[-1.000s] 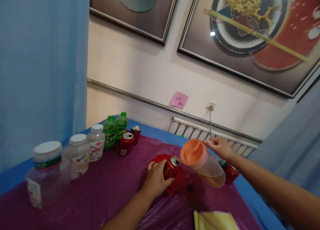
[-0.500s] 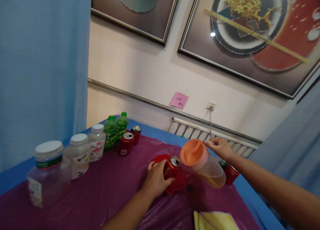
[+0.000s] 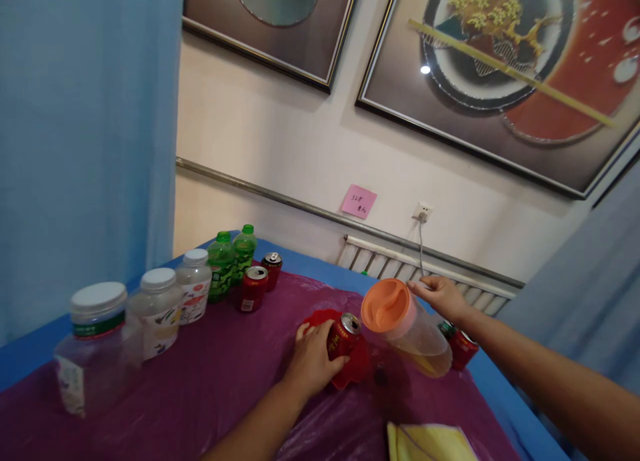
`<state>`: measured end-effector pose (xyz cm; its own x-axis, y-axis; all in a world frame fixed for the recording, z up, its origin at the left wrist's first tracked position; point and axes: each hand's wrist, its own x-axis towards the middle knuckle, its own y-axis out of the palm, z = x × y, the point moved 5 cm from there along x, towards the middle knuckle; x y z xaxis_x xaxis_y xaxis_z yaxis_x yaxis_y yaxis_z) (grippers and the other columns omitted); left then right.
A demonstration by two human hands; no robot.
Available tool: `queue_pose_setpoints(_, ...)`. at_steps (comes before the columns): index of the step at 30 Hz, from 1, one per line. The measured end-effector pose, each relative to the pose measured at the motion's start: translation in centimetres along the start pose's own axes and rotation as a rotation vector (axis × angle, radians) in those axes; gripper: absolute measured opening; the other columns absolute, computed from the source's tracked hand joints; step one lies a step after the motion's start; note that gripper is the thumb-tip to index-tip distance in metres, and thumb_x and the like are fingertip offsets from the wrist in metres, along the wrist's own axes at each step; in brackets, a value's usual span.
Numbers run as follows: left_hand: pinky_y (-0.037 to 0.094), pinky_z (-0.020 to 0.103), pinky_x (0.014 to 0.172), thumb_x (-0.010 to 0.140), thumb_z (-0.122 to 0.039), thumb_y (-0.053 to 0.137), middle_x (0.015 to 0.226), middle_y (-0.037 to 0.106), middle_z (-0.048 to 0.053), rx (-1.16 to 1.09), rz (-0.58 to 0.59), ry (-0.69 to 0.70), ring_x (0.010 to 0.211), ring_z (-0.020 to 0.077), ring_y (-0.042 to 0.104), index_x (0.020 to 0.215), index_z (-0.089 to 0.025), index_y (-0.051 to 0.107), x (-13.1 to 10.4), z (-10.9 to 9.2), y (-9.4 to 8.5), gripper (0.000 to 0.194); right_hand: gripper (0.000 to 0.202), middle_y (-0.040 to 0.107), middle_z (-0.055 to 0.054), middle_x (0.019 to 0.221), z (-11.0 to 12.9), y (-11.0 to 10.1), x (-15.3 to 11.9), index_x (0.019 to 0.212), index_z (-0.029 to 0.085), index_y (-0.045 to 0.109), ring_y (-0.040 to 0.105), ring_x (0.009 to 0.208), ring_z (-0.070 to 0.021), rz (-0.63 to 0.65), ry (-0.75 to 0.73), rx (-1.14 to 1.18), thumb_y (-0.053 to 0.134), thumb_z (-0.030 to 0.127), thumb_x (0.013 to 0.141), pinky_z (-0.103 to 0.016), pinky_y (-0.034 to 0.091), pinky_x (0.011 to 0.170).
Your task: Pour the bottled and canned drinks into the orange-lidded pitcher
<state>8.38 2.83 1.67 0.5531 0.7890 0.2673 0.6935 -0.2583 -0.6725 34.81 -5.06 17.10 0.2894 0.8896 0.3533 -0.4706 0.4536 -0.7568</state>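
My left hand [image 3: 313, 357] is closed around a red can [image 3: 344, 335] with a silver top, held upright over a red scalloped dish [image 3: 357, 366]. To its right, my right hand [image 3: 440, 297] grips a clear pitcher [image 3: 417, 337] at its far side, where the handle is mostly hidden by the fingers. The pitcher leans to the left, its orange lid [image 3: 386, 305] toward the can, with a little yellowish liquid low inside. Lid and can stay slightly apart. No stream of liquid can be made out.
Clear jars with white lids [image 3: 100, 354], two green bottles [image 3: 220, 267] and two red cans [image 3: 253, 289] stand on the left of the purple cover [image 3: 225, 381]. Another red can [image 3: 463, 349] is behind the pitcher. A yellow cloth [image 3: 430, 442] lies at the near edge.
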Motion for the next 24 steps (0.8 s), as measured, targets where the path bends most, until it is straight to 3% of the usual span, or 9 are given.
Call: queue_pose_setpoints(24, 0.021, 0.049, 0.119, 0.069, -0.035, 0.081, 0.126, 0.071, 0.008, 0.015, -0.012, 0.013, 0.123, 0.0304, 0.06, 0.127, -0.024, 0.058, 0.01, 0.11, 0.19, 0.064, 0.062, 0.016, 0.007, 0.057, -0.11, 0.16, 0.07, 0.055, 0.026, 0.022, 0.018, 0.053, -0.0094, 0.002, -0.008, -0.005, 0.056, 0.073, 0.077, -0.028, 0.014, 0.049)
